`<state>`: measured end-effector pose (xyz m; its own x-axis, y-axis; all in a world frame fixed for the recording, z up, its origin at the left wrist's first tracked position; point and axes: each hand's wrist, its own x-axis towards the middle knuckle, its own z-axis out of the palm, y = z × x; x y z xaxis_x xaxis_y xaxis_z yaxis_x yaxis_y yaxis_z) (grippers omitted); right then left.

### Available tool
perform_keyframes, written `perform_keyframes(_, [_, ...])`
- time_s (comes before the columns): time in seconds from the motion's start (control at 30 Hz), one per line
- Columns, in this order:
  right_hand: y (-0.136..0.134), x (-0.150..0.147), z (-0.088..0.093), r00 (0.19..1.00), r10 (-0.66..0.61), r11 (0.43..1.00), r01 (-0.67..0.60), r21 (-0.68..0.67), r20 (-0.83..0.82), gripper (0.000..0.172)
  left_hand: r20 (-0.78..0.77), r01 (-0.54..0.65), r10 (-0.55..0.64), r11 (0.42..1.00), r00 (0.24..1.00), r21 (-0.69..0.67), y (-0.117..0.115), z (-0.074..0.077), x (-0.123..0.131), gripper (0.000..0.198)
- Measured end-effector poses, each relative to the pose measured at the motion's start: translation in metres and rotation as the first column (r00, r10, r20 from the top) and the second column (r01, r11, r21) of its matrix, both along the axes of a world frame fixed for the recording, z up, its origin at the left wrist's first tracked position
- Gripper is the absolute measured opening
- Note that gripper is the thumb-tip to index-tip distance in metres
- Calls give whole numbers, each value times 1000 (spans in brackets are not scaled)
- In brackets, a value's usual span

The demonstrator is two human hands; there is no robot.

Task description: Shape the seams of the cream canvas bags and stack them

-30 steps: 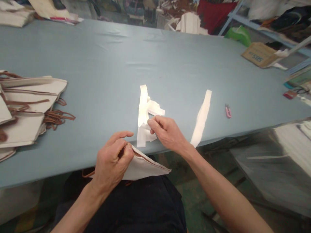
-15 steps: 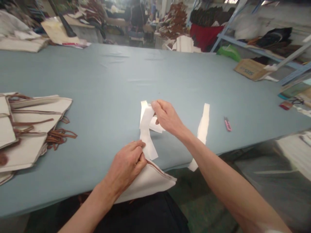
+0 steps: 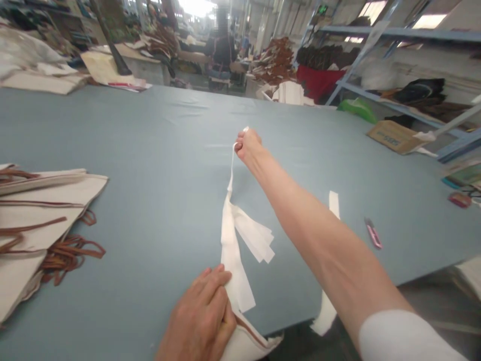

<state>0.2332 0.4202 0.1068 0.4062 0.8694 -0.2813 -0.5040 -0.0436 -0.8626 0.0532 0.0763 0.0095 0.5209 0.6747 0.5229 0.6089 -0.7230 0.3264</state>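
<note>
Table (image 3: 169, 210): fabric pile (image 3: 30, 213) at left edge; strip bundle (image 3: 230, 235) over middle; fabric piece (image 3: 242, 346) at near edge; rightward, loose strip (image 3: 325, 313) overhanging same edge, then thread snips (image 3: 373, 233); cardboard box (image 3: 393, 136) toward far right corner.

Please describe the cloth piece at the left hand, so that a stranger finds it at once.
On the large blue table, find the left hand by the near edge. At that hand is a pale cloth piece with a brown line along its edge. Unlike the similar pieces piled at the left, it sits apart, its corner past the table edge.
</note>
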Motion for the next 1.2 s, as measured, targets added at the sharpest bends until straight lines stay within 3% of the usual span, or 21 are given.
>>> perform_keyframes(0.1, [28,5,-11,998,-58,998,58,16,7,33,-15,-5,5,1000,1000,19,0,-4,-1,25])
perform_keyframes(0.2, [46,11,-10,995,-96,993,95,65,18,28,13,-26,26,999,1000,20,0,-6,-2,25])
perform_keyframes(0.27, [50,13,1,994,-109,985,103,140,32,25,24,-32,32,999,999,1,0,-6,-2,25])
perform_keyframes(0.37, [39,9,31,993,-99,961,77,265,69,25,47,-38,39,999,998,-18,-2,-5,-1,26])
perform_keyframes(0.53, [-36,-21,85,976,162,959,-191,209,147,30,147,-42,62,990,987,-137,0,1,-2,31])
perform_keyframes(0.67, [-118,-46,105,925,324,917,-359,176,197,33,184,-95,115,989,976,-113,-13,17,-9,37])
perform_keyframes(0.83, [-209,-61,115,833,501,834,-537,127,235,37,151,-223,228,974,962,-50,-69,32,-24,29])
perform_keyframes(0.93, [-253,-70,117,787,567,788,-604,117,244,40,146,-236,237,971,961,-23,-102,28,-38,28])
perform_keyframes(1.07, [-303,-90,114,737,630,735,-668,119,245,42,257,-212,205,977,944,-1,-136,23,-59,24])
perform_keyframes(1.2, [-348,-116,107,709,665,695,-702,154,232,44,477,-196,283,955,832,-224,-169,36,-69,25])
